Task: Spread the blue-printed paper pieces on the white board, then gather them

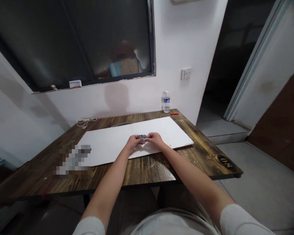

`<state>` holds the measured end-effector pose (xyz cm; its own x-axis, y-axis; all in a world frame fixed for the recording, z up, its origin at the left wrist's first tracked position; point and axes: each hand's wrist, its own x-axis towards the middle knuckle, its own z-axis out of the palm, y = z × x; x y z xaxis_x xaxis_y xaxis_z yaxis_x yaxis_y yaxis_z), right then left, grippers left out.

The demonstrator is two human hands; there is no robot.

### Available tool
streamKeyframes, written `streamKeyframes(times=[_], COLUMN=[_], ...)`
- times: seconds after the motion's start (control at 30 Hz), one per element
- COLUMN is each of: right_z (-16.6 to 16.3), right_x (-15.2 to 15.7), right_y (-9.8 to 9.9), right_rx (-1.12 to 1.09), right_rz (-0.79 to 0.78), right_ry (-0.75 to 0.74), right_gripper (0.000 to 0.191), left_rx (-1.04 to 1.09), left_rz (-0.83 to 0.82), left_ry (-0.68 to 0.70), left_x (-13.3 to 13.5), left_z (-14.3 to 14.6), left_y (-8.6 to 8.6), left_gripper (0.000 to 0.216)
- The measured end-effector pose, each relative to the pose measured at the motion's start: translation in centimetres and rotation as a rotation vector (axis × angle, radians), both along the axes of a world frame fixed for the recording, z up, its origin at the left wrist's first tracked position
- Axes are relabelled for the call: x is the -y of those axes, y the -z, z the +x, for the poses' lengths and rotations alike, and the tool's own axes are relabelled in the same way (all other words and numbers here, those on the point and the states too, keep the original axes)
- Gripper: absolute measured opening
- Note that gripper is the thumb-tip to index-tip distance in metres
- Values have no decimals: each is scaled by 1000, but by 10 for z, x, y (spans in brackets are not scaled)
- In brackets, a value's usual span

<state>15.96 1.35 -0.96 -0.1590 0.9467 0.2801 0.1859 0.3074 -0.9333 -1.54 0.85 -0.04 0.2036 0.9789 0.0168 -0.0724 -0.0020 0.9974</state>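
Blocky grey-blue object (142, 136) between bare fingers (148, 139), flat white board (107, 143) beneath

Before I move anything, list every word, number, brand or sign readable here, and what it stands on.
"08": black disc on the table corner.
Bottle label: too small and blurred to read.
Sill box: print too small to read.
Grey piece: no text readable.

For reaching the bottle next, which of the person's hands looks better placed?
Probably the right hand: the bottle stands toward its side, farther from the left hand. Both hands, though, hold the small dark object.
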Motion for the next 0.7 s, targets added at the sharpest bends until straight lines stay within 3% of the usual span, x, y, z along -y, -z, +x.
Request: streamKeyframes(times=[0.17,0.37,0.7], right_z=[0,2,1], right_x=[1,2,0], right_y=[1,1,4], right_rx=[-137,-182,-143], right_rz=[-62,-91,-55], right_ry=[-72,12,93], right_gripper=[37,32,31], left_rx=[40,42,26], left_rz=[-16,-26,9], left_ry=[26,100,45], left_x=[1,3,4], left_z=[-1,3,6], left_y=[-1,-3,-3], left_gripper=[51,48,44])
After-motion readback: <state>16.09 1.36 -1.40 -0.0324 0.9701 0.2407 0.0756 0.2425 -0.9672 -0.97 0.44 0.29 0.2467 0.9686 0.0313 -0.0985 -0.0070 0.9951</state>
